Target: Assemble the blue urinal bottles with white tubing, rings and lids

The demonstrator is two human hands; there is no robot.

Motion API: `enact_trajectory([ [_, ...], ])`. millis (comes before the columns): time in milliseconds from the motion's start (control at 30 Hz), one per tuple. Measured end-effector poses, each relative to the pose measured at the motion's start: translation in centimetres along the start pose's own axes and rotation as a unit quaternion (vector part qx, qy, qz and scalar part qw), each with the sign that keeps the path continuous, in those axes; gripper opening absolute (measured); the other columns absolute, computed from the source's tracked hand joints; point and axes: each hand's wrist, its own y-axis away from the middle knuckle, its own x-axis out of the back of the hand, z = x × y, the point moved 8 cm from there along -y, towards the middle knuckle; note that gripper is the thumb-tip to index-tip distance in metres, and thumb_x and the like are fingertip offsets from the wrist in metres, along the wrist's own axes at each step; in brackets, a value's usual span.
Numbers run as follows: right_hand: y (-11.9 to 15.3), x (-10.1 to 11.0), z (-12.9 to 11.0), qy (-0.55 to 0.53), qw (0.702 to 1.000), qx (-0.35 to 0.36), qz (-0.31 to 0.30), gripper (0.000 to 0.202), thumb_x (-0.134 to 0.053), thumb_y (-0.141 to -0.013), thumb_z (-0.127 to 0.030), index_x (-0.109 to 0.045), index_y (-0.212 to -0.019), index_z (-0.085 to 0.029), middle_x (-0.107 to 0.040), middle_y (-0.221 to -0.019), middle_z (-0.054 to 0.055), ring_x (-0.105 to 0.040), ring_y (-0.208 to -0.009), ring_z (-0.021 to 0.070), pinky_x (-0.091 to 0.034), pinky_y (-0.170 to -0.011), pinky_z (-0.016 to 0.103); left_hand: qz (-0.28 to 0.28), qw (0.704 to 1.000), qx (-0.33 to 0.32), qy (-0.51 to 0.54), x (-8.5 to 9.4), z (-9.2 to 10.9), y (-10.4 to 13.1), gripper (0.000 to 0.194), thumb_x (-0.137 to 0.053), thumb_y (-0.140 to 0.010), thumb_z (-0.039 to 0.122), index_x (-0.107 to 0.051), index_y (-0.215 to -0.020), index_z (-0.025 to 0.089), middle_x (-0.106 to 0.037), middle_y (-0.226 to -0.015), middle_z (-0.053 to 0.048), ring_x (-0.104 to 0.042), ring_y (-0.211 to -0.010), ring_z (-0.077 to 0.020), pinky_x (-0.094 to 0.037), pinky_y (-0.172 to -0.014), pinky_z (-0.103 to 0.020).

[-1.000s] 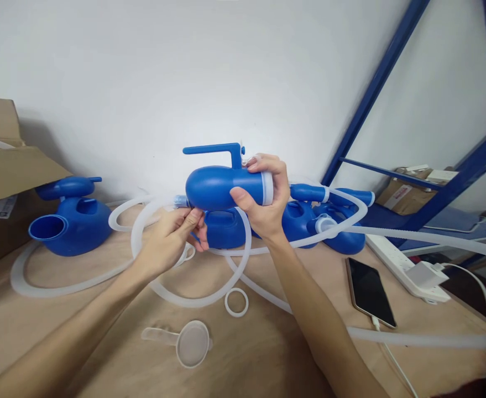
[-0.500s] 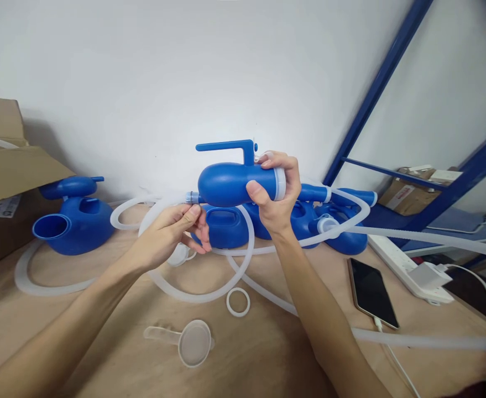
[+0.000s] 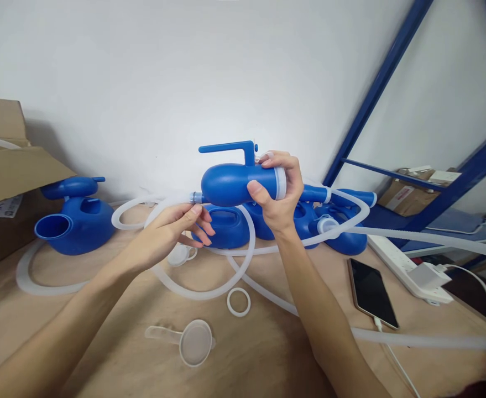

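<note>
My right hand [image 3: 282,190] is wrapped round the white-rimmed end of a blue plastic part [image 3: 230,184] with an angled handle on top, held in the air. A translucent hose [image 3: 163,205] meets the narrow left end of this part at a clear collar [image 3: 195,197]. My left hand [image 3: 180,224] pinches just below the collar, thumb and index finger together at the hose end, the other fingers loosely spread. From there the hose loops down onto the table. Behind and below the held part sits a blue bottle [image 3: 228,235].
On the table [image 3: 118,342] lie a white ring [image 3: 239,302], a clear round cap with a strap [image 3: 195,342], a phone [image 3: 373,293] and a power strip [image 3: 408,271]. More blue bottles [image 3: 81,226] stand behind. A cardboard box [image 3: 14,177] is left, a blue rack [image 3: 375,99] right.
The blue part and the hose end have shifted very slightly to the right, with my left hand. My right hand keeps its hold.
</note>
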Motion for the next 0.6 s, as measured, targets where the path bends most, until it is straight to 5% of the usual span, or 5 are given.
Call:
enact_trajectory([
  [167,0.2,0.0,1.1,0.01,0.998,-0.065,-0.007,0.034,-0.071,-0.091,-0.055,-0.058,-0.107,-0.027,-0.061,-0.108,0.003,-0.062,-0.112,0.0239,-0.049,-0.111,0.048,0.122,0.965,-0.074,-0.219,2.3,2.2,1.7,0.047,-0.057,-0.095,0.066,-0.072,-0.098,0.023,-0.077,-0.094,-0.007,-0.075,-0.088,-0.0276,-0.062,-0.081,-0.043],
  [267,0.5,-0.6,1.3,0.024,0.995,-0.098,-0.028,0.032,-0.071,-0.092,-0.052,-0.058,-0.106,-0.026,-0.063,-0.108,0.003,-0.063,-0.112,0.023,-0.05,-0.108,0.045,0.297,0.856,-0.172,-0.386,4.2,4.8,3.6,0.038,-0.059,-0.096,0.058,-0.07,-0.112,0.025,-0.074,-0.109,-0.01,-0.07,-0.103,-0.0327,-0.057,-0.091,-0.048],
  [333,0.7,-1.3,0.7,0.013,0.994,-0.095,-0.043,0.03,-0.072,-0.092,-0.049,-0.059,-0.106,-0.026,-0.063,-0.109,0.003,-0.064,-0.111,0.0226,-0.051,-0.107,0.044,0.315,0.811,-0.216,-0.444,4.2,5.6,3.8,0.046,-0.06,-0.095,0.057,-0.065,-0.126,0.024,-0.067,-0.13,-0.014,-0.063,-0.122,-0.0377,-0.053,-0.098,-0.05],
  [500,0.7,-2.7,-1.9,-0.006,0.995,-0.047,-0.087,0.038,-0.074,-0.091,-0.057,-0.061,-0.113,-0.029,-0.061,-0.116,0.003,-0.061,-0.119,0.0243,-0.049,-0.111,0.046,0.104,0.879,-0.174,-0.432,2.6,3.8,1.3,0.041,-0.046,-0.099,0.059,-0.065,-0.102,0.023,-0.073,-0.098,-0.007,-0.069,-0.085,-0.0273,-0.052,-0.073,-0.04],
  [600,0.8,-3.1,-0.4,-0.021,0.985,-0.092,-0.142,0.064,-0.065,-0.091,-0.073,-0.053,-0.137,-0.031,-0.062,-0.127,0.006,-0.06,-0.125,0.0264,-0.051,-0.109,0.048,0.175,0.88,-0.154,-0.413,4.0,3.6,1.4,0.038,-0.056,-0.094,0.059,-0.057,-0.107,0.024,-0.071,-0.083,-0.002,-0.065,-0.068,-0.0232,-0.045,-0.062,-0.035],
])
